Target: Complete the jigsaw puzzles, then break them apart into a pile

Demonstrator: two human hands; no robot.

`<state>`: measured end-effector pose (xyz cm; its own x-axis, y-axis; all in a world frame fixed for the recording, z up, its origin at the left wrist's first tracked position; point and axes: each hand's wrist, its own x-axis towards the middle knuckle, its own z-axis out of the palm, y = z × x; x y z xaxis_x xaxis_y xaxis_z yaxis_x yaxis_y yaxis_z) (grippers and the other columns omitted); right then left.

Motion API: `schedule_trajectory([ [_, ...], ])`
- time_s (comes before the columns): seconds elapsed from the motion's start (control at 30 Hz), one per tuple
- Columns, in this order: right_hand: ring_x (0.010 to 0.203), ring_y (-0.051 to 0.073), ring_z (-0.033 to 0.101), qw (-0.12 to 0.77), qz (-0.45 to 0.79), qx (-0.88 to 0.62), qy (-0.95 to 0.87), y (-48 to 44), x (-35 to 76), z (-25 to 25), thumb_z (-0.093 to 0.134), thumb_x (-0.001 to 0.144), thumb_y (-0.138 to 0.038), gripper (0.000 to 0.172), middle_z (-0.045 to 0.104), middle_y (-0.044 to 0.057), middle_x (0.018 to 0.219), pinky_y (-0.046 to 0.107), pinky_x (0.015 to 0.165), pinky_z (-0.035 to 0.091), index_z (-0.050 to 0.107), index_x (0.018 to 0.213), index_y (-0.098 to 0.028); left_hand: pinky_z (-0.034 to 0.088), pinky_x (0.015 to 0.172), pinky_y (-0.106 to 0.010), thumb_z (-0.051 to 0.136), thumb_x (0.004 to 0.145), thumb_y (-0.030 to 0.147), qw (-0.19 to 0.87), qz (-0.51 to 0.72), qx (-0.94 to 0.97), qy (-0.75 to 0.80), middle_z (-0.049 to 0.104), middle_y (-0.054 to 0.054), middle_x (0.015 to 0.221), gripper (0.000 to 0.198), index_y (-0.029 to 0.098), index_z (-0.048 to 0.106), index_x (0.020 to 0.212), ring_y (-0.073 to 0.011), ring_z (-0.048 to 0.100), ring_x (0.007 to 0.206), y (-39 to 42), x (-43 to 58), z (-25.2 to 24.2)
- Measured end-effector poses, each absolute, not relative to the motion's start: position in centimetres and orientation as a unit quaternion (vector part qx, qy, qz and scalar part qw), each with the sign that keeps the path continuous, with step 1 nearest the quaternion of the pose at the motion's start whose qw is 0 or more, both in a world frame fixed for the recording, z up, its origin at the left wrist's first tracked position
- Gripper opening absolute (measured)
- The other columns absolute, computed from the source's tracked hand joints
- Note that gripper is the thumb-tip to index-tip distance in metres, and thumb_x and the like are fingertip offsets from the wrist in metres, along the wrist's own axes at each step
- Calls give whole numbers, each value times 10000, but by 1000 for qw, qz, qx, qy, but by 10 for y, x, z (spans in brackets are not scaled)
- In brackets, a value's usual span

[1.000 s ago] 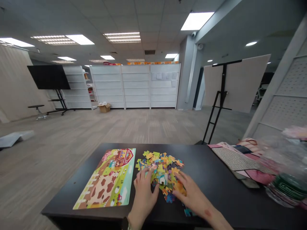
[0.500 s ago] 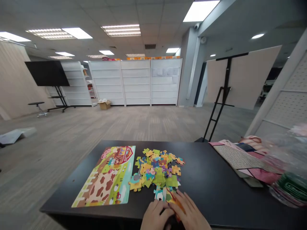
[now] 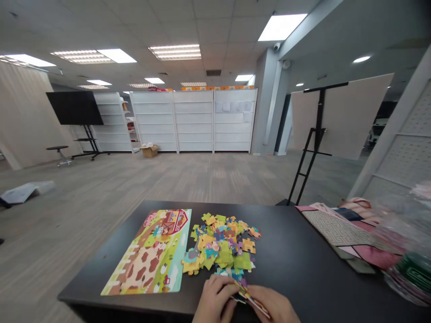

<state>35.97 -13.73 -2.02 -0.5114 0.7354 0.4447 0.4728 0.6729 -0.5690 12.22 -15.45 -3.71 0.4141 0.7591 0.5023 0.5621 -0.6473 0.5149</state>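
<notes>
At the near edge of the tabletop (image 3: 303, 273), the left hand (image 3: 215, 297) and right hand (image 3: 274, 306) now grip a tilted stack of jigsaw pieces (image 3: 252, 299) between them, drawn just clear of the loose pile of jigsaw pieces (image 3: 220, 246) ahead of the grip, with the farm-scene puzzle board (image 3: 141, 264) ahead and to its left.

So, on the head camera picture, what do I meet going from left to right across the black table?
Farm-scene puzzle board → heap of loose jigsaw pieces → pink patterned cloth → clear plastic bag
</notes>
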Motion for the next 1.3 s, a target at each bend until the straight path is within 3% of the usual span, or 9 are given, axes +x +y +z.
schedule_trajectory([
  [0.1,833,203,746,345,255,-419,-800,-120,346,-1,588,935,-355,189,787,4,952,246,775,587,753,1011,-303,525,903,-397,468,957,169,137,383,792,456,688,-97,1127,354,269,622,1260,-254,625,1052,-149,122,-17],
  [0.23,795,196,724,385,244,-438,-775,-85,324,23,568,940,-454,270,773,18,911,253,741,563,734,959,-242,494,962,-417,448,973,210,145,421,726,524,684,-103,1106,290,224,656,1175,-260,613,1072,-130,113,7],
  [0.43,1167,252,632,342,220,-395,-824,-36,295,33,500,969,-432,357,688,103,1258,388,1028,480,681,1191,-219,382,1092,-487,525,907,371,119,285,685,660,560,-151,1398,532,174,540,1401,-343,478,1310,-103,79,15],
  [0.57,1399,323,430,255,220,-360,-870,-28,290,22,735,777,-498,707,490,147,1502,486,1170,326,568,1399,-205,165,1214,-532,512,909,501,176,222,697,658,335,-150,1594,736,145,360,1536,-352,233,1491,-108,81,0],
  [0.67,1436,310,375,223,214,-358,-881,-31,296,15,686,817,-494,720,443,134,1538,490,1203,256,509,1454,-209,100,1230,-538,542,894,442,194,244,711,630,223,-134,1639,779,140,287,1565,-335,126,1524,-110,98,-11],
  [0.93,1460,267,339,196,163,-408,-877,-38,346,4,533,936,-473,644,389,121,1574,455,1208,272,424,1508,-198,153,1240,-509,657,839,334,273,342,743,506,234,-140,1633,792,179,334,1546,-313,140,1524,-86,134,0],
  [1.13,1530,296,80,211,126,-411,-878,-87,341,18,512,958,-430,697,137,87,1661,557,1222,183,251,1576,-244,283,1206,-481,527,970,349,218,498,683,488,426,-87,1540,427,269,513,1390,-258,341,1459,-89,93,9],
  [1.2,1525,325,71,167,139,-343,-914,-109,321,25,613,902,-407,711,133,49,1663,594,1215,166,323,1546,-323,336,1178,-486,521,971,357,189,497,668,520,473,-88,1501,407,268,525,1369,-260,400,1424,-96,66,4],
  [1.3,1507,320,191,125,150,-272,-942,-126,291,26,608,910,-327,486,307,42,1618,584,1217,183,552,1392,-328,367,1154,-527,565,927,341,125,439,673,582,536,-90,1446,377,266,594,1295,-288,457,1382,-111,21,-7],
])
